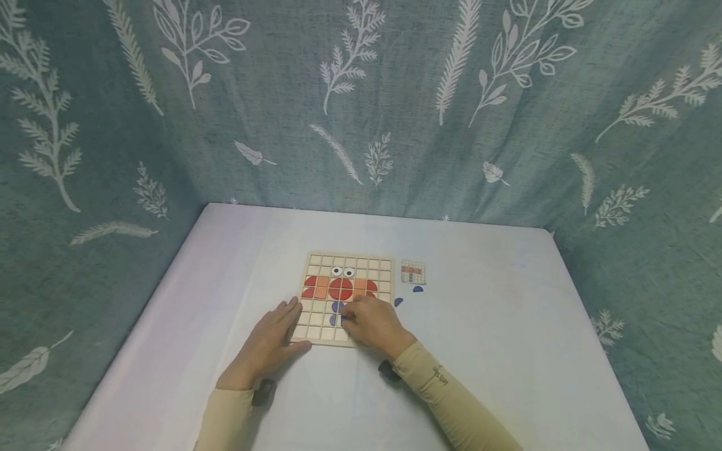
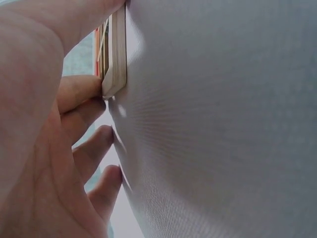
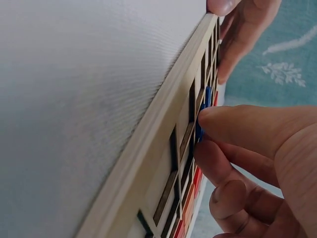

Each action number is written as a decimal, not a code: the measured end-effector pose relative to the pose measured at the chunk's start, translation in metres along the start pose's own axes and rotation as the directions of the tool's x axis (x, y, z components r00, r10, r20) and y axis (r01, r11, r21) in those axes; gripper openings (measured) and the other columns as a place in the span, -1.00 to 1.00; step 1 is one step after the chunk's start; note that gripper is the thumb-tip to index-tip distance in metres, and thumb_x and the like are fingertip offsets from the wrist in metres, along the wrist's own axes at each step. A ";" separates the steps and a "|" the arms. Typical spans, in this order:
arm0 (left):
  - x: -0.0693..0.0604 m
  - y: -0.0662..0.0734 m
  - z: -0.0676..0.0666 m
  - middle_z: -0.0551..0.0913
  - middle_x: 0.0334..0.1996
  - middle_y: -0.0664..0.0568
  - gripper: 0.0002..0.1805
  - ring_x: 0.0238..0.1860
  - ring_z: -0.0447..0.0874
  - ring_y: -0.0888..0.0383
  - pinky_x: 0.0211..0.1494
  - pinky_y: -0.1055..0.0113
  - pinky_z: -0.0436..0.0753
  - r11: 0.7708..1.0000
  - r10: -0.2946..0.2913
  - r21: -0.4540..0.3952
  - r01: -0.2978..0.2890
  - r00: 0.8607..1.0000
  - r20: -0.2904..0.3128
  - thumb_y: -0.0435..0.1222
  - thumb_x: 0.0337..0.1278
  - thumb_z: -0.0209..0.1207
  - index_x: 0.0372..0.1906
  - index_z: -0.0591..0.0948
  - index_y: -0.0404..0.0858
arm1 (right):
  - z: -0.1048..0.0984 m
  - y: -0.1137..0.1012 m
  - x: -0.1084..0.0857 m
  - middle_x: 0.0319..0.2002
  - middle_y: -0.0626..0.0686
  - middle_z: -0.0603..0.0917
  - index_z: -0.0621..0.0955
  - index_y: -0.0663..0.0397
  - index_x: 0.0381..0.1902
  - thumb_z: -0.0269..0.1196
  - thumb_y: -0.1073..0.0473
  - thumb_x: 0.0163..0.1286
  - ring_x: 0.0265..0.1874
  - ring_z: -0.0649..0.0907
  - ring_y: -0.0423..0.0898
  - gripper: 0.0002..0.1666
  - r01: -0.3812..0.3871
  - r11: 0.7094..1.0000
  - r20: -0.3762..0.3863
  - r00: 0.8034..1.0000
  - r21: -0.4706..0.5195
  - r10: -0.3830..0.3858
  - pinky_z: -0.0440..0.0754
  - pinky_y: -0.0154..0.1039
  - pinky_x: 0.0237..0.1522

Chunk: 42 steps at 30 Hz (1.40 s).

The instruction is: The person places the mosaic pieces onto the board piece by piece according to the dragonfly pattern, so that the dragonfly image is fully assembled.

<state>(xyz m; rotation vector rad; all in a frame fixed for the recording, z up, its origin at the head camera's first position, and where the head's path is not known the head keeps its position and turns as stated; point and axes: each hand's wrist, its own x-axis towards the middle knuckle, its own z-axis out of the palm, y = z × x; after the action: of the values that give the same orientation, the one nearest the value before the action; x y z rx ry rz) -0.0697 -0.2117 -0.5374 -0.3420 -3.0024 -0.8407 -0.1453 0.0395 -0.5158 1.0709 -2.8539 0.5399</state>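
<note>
A wooden grid board (image 1: 316, 332) lies on the white table. My right hand (image 1: 375, 322) reaches over its front middle, thumb and index finger pinching a small blue tile (image 3: 199, 131) at the grid. Beside these fingers, blue rounded tiles (image 1: 337, 307) sit in cells below a red circle (image 1: 341, 289) made of quarter tiles. Orange square tiles (image 1: 322, 287), red curved tiles (image 1: 308, 292) and two eye tiles (image 1: 336, 271) fill other cells. At the board's front left corner, my left hand (image 1: 267, 341) rests with fingers extended along the left side and thumb at the front edge.
To the board's right lies a small pattern card (image 1: 413, 277) showing a coloured grid figure. Two loose blue half-round tiles (image 1: 418, 289) lie near it on the white table (image 1: 507, 326). Patterned green curtains (image 1: 361, 156) enclose the table's back and sides.
</note>
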 end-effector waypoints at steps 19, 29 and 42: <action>0.000 -0.001 0.001 0.26 0.51 -0.24 -0.08 0.51 0.16 -0.28 0.54 -0.21 0.17 0.999 0.036 0.016 -0.036 0.999 -0.014 -0.02 0.18 0.39 0.50 0.30 -0.40 | 0.010 -0.003 0.003 -0.25 -0.12 0.78 0.81 -0.09 -0.18 0.42 0.07 0.29 -0.36 0.69 -0.26 -0.83 0.014 1.000 -0.036 0.999 -0.001 -0.014 0.64 -0.44 -0.39; 0.001 0.000 0.001 0.26 0.51 -0.24 -0.09 0.51 0.17 -0.28 0.54 -0.20 0.18 0.999 0.040 0.019 -0.040 0.999 -0.016 -0.03 0.20 0.39 0.50 0.30 -0.40 | 0.008 -0.006 0.002 -0.25 -0.12 0.77 0.81 -0.10 -0.14 0.42 0.05 0.31 -0.34 0.68 -0.25 -0.81 0.002 1.000 -0.026 1.000 -0.009 -0.002 0.65 -0.42 -0.37; 0.000 0.001 -0.001 0.24 0.52 -0.24 -0.10 0.52 0.14 -0.27 0.56 -0.19 0.15 1.000 0.022 0.008 -0.022 1.000 -0.001 -0.04 0.20 0.38 0.50 0.30 -0.40 | 0.007 0.005 -0.003 -0.29 -0.18 0.71 0.80 -0.11 -0.17 0.40 0.11 0.28 -0.40 0.61 -0.31 -0.84 -0.002 0.997 -0.071 0.997 0.076 0.007 0.63 -0.41 -0.37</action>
<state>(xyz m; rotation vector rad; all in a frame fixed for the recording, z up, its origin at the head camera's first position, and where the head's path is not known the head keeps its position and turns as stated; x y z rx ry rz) -0.0698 -0.2107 -0.5362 -0.3738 -2.9942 -0.8274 -0.1451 0.0426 -0.5241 1.0336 -2.7959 0.6781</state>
